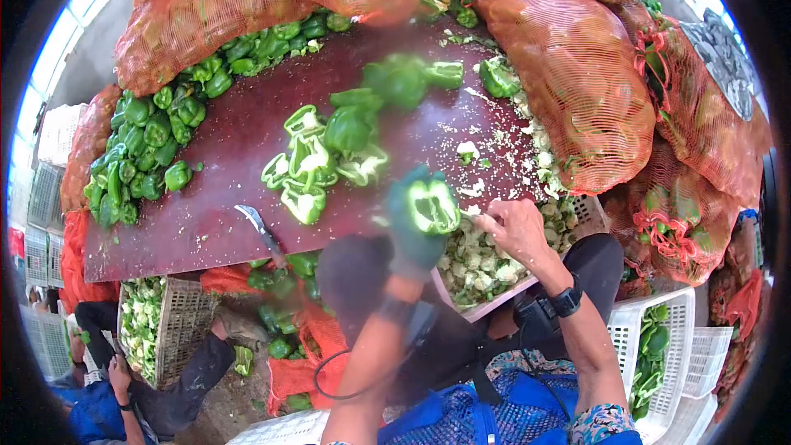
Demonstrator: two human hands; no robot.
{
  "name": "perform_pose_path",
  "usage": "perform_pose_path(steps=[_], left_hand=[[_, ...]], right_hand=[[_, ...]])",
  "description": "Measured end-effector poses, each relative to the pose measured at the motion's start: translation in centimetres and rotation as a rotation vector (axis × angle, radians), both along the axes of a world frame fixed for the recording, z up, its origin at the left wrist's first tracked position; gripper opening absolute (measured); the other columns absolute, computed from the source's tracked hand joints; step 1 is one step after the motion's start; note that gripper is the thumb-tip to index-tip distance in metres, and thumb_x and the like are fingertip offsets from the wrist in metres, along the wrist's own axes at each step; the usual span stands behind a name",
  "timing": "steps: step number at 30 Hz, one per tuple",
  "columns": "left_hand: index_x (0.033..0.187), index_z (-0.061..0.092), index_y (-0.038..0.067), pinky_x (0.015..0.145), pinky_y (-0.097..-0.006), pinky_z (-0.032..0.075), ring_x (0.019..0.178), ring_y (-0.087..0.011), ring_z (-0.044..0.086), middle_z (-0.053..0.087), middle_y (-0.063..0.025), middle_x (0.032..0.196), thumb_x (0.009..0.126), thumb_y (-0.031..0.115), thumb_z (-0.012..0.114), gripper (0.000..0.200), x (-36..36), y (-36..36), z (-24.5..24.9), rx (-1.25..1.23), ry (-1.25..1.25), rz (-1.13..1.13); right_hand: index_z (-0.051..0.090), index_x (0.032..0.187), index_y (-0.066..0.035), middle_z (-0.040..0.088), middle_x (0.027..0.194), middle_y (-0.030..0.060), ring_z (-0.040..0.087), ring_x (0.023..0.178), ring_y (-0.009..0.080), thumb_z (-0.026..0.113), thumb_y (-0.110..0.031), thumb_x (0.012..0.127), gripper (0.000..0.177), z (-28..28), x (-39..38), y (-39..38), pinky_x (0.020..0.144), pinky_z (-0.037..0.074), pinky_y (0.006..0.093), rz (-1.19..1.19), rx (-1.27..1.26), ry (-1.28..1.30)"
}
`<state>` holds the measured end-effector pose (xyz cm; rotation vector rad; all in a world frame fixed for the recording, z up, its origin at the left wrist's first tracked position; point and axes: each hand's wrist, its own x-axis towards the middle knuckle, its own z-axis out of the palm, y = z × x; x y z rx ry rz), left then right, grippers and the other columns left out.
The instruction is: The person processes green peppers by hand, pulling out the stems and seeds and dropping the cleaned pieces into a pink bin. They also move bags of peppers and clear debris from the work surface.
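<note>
My left hand (409,222), in a dark green glove, holds a halved green bell pepper (434,207) with its pale cut face toward my right hand. Bare and closed in a pinch, my right hand (515,227) is just to the right of the pepper. A small pale bit shows at its fingertips, too small to name. Beyond my hands, several cut bell pepper pieces (311,161) lie on the dark red table (222,206). White seeds and core scraps (466,151) are scattered to the right. A knife with a curved blade (258,222) lies at the near edge.
Full orange mesh sacks (568,74) line the back and right. Whole green peppers (152,136) are heaped at the table's left. A crate of pepper cores (482,268) stands below my right hand. Another crate (671,346) holds cut peppers. A co-worker's hand (119,372) shows lower left.
</note>
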<state>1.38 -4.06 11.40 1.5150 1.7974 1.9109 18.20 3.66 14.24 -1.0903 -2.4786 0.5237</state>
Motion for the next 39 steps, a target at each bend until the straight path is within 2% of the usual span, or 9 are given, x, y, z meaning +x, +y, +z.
perform_pose_path(steps=[8, 15, 18, 22, 26, 29, 32, 38, 39], left_hand=[[0.119, 0.057, 0.001, 0.090, -0.0366, 0.048, 0.099, -0.0278, 0.061, 0.064, -0.0125, 0.110, 0.066, 0.015, 0.080, 0.059, 2.1, 0.6, 0.1, 0.053, -0.045, -0.034], [0.119, 0.056, -0.002, 0.087, -0.0338, 0.052, 0.100, -0.0267, 0.063, 0.063, -0.0132, 0.112, 0.083, 0.008, 0.064, 0.038, 3.9, 0.8, -0.5, -0.045, -0.192, -0.114], [0.119, 0.057, -0.001, 0.086, -0.0341, 0.052, 0.100, -0.0259, 0.063, 0.064, -0.0126, 0.113, 0.091, 0.006, 0.054, 0.029, 4.4, 1.3, -2.0, 0.032, -0.505, -0.204], [0.120, 0.058, 0.001, 0.087, -0.0326, 0.050, 0.100, -0.0222, 0.062, 0.064, -0.0100, 0.112, 0.097, 0.011, 0.047, 0.026, 4.2, 1.4, -3.3, 0.000, -0.231, -0.047], [0.128, 0.052, -0.001, 0.104, -0.0337, 0.038, 0.118, -0.0200, 0.051, 0.055, -0.0107, 0.126, 0.102, 0.023, 0.044, 0.037, 4.2, 0.8, -2.6, -0.093, -0.584, -0.155], [0.119, 0.057, 0.002, 0.095, -0.0354, 0.046, 0.107, -0.0234, 0.058, 0.060, -0.0111, 0.115, 0.099, 0.018, 0.046, 0.028, 4.4, 1.1, -2.6, -0.083, -0.341, 0.033], [0.120, 0.056, 0.002, 0.097, -0.0359, 0.044, 0.110, -0.0216, 0.055, 0.058, -0.0115, 0.118, 0.099, 0.017, 0.045, 0.028, 4.4, 0.7, -2.7, -0.057, -0.377, -0.031], [0.125, 0.053, 0.001, 0.102, -0.0361, 0.038, 0.115, -0.0224, 0.050, 0.055, -0.0120, 0.122, 0.099, 0.022, 0.048, 0.034, 3.3, 1.7, -7.0, -0.081, 0.118, 0.088], [0.124, 0.053, 0.001, 0.101, -0.0359, 0.040, 0.113, -0.0227, 0.052, 0.055, -0.0120, 0.120, 0.099, 0.021, 0.048, 0.033, 3.2, 1.4, -6.0, -0.080, -0.100, 0.018]], right_hand=[[0.058, 0.092, -0.006, 0.055, 0.067, 0.0067, 0.058, 0.057, 0.0228, 0.073, -0.022, 0.081, 0.024, 0.8, -1.1, -2.3, 0.054, 0.045, 0.0352, -0.089, 0.001, 0.216], [0.060, 0.086, -0.012, 0.054, 0.084, 0.0053, 0.059, 0.065, 0.0260, 0.073, -0.023, 0.078, 0.019, 0.7, -1.2, -2.8, 0.056, 0.045, 0.0372, -0.029, 0.305, 0.140], [0.063, 0.078, -0.013, 0.057, 0.074, 0.0084, 0.061, 0.061, 0.0277, 0.071, -0.024, 0.080, 0.014, -0.2, -1.7, -3.2, 0.053, 0.045, 0.0396, -0.073, 0.233, 0.118], [0.067, 0.076, -0.011, 0.061, 0.064, 0.0115, 0.063, 0.060, 0.0305, 0.071, -0.024, 0.079, 0.014, -0.7, -2.8, -2.9, 0.053, 0.046, 0.0420, -0.094, 0.227, 0.046], [0.067, 0.074, -0.005, 0.063, 0.066, 0.0165, 0.063, 0.064, 0.0351, 0.067, -0.021, 0.080, 0.017, 0.4, -4.0, -3.2, 0.059, 0.049, 0.0447, -0.201, -0.044, -0.027], [0.066, 0.072, -0.002, 0.062, 0.066, 0.0197, 0.063, 0.063, 0.0365, 0.063, -0.020, 0.080, 0.020, -3.1, -4.7, -1.9, 0.060, 0.049, 0.0448, -0.248, -0.125, 0.167], [0.068, 0.072, -0.003, 0.063, 0.068, 0.0201, 0.064, 0.063, 0.0356, 0.062, -0.020, 0.079, 0.019, -5.0, -4.9, -1.2, 0.062, 0.050, 0.0434, -0.283, -0.335, 0.223], [0.072, 0.077, -0.005, 0.066, 0.073, 0.0193, 0.066, 0.066, 0.0318, 0.063, -0.022, 0.080, 0.019, -5.9, -5.5, -0.2, 0.065, 0.053, 0.0414, -0.222, -0.407, 0.186], [0.072, 0.079, -0.005, 0.067, 0.073, 0.0186, 0.066, 0.066, 0.0293, 0.063, -0.021, 0.080, 0.019, -5.9, -5.7, -0.4, 0.065, 0.053, 0.0406, -0.197, -0.415, 0.197]])
